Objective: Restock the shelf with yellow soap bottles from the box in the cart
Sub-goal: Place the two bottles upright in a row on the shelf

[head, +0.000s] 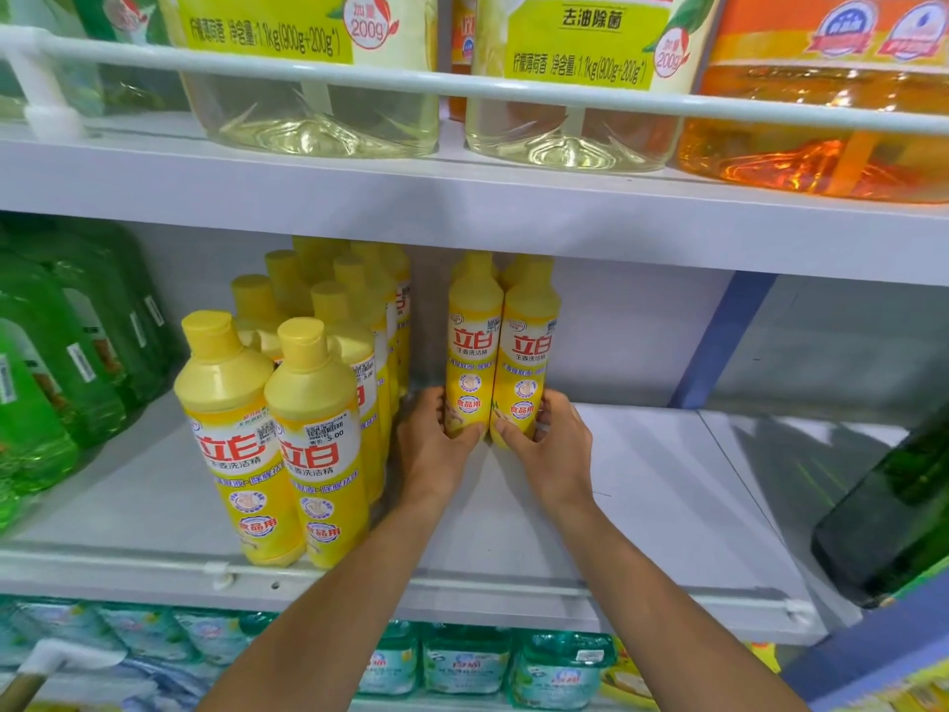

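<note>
White shelf (667,485); hands (434,447) (553,452) grip upright yellow bottles (473,346) (530,352).

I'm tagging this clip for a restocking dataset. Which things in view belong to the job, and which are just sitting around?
Job: left hand gripping left yellow bottle; right hand gripping right yellow bottle; stocked yellow bottles; shelf.
Bystanders: green bottles; pale jugs; orange jug; teal packs; dark green bottle.

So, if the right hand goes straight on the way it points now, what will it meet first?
The right hand holds the front bottle; pushed on, that probably meets the rear bottle behind it, though depth is unclear.
</note>
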`<action>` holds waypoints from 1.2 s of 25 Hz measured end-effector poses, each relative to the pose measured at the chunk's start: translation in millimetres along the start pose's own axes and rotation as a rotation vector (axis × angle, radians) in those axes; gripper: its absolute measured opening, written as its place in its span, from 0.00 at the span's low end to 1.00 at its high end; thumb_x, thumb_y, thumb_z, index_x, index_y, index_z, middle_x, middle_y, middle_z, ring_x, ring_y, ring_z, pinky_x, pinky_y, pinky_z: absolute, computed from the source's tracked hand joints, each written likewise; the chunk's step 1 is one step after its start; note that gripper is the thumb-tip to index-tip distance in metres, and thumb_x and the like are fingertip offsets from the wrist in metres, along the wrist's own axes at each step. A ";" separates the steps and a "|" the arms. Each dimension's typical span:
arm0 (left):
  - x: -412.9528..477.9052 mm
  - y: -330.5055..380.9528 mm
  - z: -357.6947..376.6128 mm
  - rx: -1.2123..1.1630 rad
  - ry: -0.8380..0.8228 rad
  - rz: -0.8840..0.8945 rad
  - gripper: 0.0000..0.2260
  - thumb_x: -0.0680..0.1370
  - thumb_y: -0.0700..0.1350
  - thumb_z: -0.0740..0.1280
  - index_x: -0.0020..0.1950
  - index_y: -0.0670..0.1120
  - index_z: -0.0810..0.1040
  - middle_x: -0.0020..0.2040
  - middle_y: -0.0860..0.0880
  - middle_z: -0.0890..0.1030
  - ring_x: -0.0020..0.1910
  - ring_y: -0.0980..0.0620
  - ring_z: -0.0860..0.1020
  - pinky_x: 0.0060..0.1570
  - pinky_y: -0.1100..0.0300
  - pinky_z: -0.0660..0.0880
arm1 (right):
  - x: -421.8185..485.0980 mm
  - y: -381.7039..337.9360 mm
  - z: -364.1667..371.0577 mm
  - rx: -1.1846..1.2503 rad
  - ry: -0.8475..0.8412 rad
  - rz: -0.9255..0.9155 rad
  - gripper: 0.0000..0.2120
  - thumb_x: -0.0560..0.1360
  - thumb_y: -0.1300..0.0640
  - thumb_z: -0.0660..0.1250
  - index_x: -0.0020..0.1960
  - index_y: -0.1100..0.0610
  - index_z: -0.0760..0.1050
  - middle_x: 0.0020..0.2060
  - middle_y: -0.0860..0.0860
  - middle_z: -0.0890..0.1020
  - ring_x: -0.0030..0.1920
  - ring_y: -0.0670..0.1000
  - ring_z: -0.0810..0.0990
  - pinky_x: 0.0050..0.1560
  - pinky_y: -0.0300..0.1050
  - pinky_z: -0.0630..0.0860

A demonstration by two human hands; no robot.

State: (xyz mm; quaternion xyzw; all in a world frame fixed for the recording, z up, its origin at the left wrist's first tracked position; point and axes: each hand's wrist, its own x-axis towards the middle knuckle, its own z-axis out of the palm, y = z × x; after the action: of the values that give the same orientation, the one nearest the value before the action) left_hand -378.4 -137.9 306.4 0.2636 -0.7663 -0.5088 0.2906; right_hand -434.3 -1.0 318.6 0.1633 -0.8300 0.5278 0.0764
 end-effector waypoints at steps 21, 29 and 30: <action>-55.6 49.5 -60.1 0.651 -0.374 0.198 0.29 0.75 0.59 0.71 0.72 0.49 0.69 0.68 0.47 0.75 0.68 0.45 0.73 0.64 0.50 0.72 | -39.5 -27.0 -70.8 -0.516 -0.344 -0.101 0.37 0.77 0.37 0.66 0.77 0.55 0.61 0.74 0.54 0.67 0.74 0.56 0.66 0.70 0.52 0.67; -158.4 96.3 -146.2 0.944 -0.501 0.602 0.33 0.77 0.69 0.61 0.69 0.44 0.71 0.67 0.43 0.76 0.67 0.42 0.72 0.64 0.48 0.71 | -147.1 -89.9 -133.6 -0.839 -0.499 -0.338 0.52 0.68 0.18 0.51 0.78 0.55 0.62 0.76 0.54 0.67 0.76 0.57 0.64 0.73 0.55 0.67; -173.8 92.4 -163.8 0.939 -0.492 0.615 0.34 0.76 0.69 0.59 0.69 0.44 0.71 0.66 0.43 0.76 0.66 0.42 0.73 0.64 0.48 0.71 | -165.4 -96.1 -138.3 -0.854 -0.496 -0.351 0.48 0.71 0.23 0.55 0.79 0.55 0.61 0.77 0.54 0.65 0.76 0.57 0.63 0.74 0.55 0.66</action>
State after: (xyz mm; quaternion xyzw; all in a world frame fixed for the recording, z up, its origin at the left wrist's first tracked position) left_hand -151.2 -87.3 413.1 0.0051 -0.9942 -0.0558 0.0917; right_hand -252.2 117.7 410.5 0.3743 -0.9245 0.0670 0.0246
